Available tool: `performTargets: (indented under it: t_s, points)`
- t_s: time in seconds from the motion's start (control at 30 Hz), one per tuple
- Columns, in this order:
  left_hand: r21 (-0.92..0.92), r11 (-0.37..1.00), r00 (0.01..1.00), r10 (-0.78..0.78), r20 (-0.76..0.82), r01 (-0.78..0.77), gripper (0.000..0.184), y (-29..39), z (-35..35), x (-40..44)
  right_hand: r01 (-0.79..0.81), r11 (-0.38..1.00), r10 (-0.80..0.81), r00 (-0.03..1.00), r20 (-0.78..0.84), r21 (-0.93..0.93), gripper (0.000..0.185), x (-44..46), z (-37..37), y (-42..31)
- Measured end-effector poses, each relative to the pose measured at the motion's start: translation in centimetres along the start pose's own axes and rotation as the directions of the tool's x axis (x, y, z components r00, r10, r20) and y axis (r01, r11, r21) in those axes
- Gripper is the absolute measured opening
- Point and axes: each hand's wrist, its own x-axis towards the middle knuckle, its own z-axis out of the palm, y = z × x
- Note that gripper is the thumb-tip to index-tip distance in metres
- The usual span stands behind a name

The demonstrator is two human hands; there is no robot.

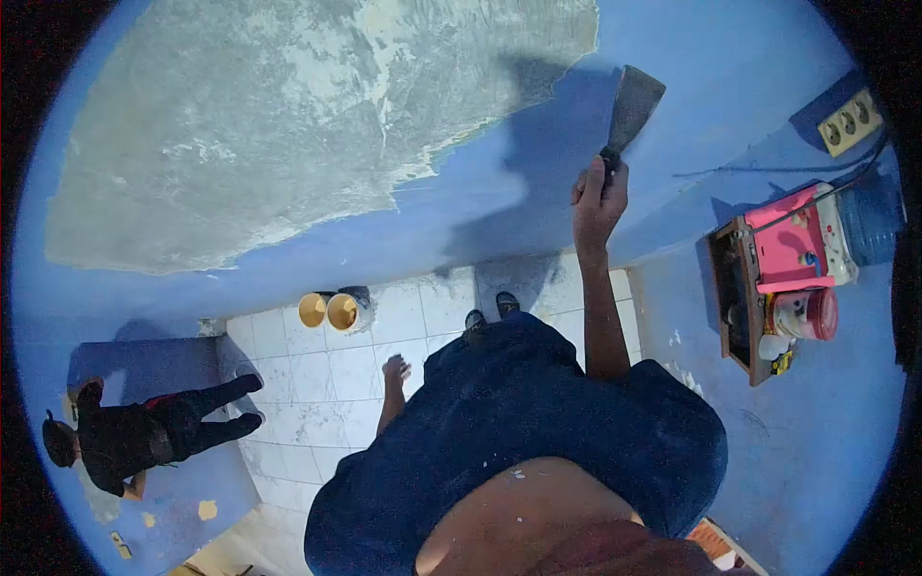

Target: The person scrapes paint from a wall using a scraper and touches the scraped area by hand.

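Raised in front of the blue wall, my right hand [600, 197] grips the dark handle of a wide-bladed scraper [636, 104]. Its blade points up and to the right, and I cannot tell whether it touches the wall. To its left the paint is off a large grey bare patch [259, 125] with a ragged edge. My left hand [396, 370] hangs low over the tiled floor, fingers loosely apart, holding nothing that I can see. Two yellowish buckets [312, 310] stand on the floor near the wall, to the left of that hand.
At the right, a wall-mounted wooden shelf [759, 370] carries a pink box [792, 240], a jar [807, 314] and a blue water jug [869, 226]. A socket strip [850, 125] with a cable is above. Another person [144, 432] stands by the left wall.
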Motion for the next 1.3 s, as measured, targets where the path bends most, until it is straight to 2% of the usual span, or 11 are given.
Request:
performTargets:
  t_s: [0.5, 0.57, 0.63, 0.7, 0.77, 0.83, 0.93, 1.03, 1.1, 1.13, 1.3]
  points:
    - [0.143, 0.948, 0.932, 0.238, 0.274, -0.284, 0.040, -0.2, 6.1, 0.6, -0.399, 0.875, 0.468, 0.840, 0.274, -0.273, 0.027, -12.7, -2.8, 17.5]
    - [0.089, 0.951, 0.913, 0.253, 0.321, -0.295, 0.033, -1.4, 3.9, 1.0, 0.495, 0.433, -0.120, 0.860, 0.496, -0.754, 0.030, -23.3, -10.3, 42.6]
    - [0.037, 0.958, 0.896, 0.252, 0.365, -0.285, 0.028, -5.7, -1.2, 1.0, 0.298, 0.284, 0.455, 0.795, 0.402, -0.911, 0.019, -32.9, -17.6, 40.0]
    - [0.675, -0.125, 0.597, 0.369, 0.712, -0.728, 0.035, -6.6, -6.5, 1.6, 0.485, 0.090, 0.793, 0.493, 0.358, -0.870, 0.020, -39.3, -23.2, 36.4]
    - [0.177, 0.962, 0.969, 0.180, 0.170, -0.210, 0.025, -8.1, -6.0, -1.0, -0.379, 0.346, 0.861, 0.492, 0.130, -0.858, 0.030, -44.5, -28.9, 33.8]
    - [0.244, 0.945, 0.965, 0.169, 0.200, -0.216, 0.022, -9.3, -7.3, -3.5, -0.876, 0.447, 0.894, 0.445, -0.052, 0.183, 0.050, -50.5, -34.8, 33.0]
    - [0.520, 0.644, 0.813, 0.309, 0.494, -0.561, 0.025, -11.3, -8.8, -1.5, -0.905, 0.416, 0.887, 0.381, -0.262, 0.092, 0.035, -54.2, -36.4, 21.2]
    - [0.311, -0.483, 0.195, 0.274, 0.942, -0.819, 0.029, -10.8, -6.2, 0.6, -0.917, 0.374, 0.859, 0.286, -0.425, 0.138, 0.044, -60.2, -40.0, 19.5]
    - [0.722, 0.003, 0.703, 0.231, 0.672, -0.692, 0.028, -12.0, -2.5, 1.6, -0.935, 0.330, 0.796, 0.204, -0.570, 0.127, 0.040, -63.0, -39.4, 16.4]
    - [0.516, -0.539, 0.523, 0.155, 0.838, -0.666, 0.025, -11.9, -0.1, 0.0, -0.944, 0.302, 0.760, 0.158, -0.631, 0.128, 0.038, -64.8, -38.4, 15.0]
    - [0.372, 0.762, 0.710, 0.158, 0.687, -0.530, 0.027, -12.1, 6.0, -7.2, -0.798, 0.298, 0.886, 0.027, -0.463, 0.523, 0.028, -75.5, -37.1, 14.4]
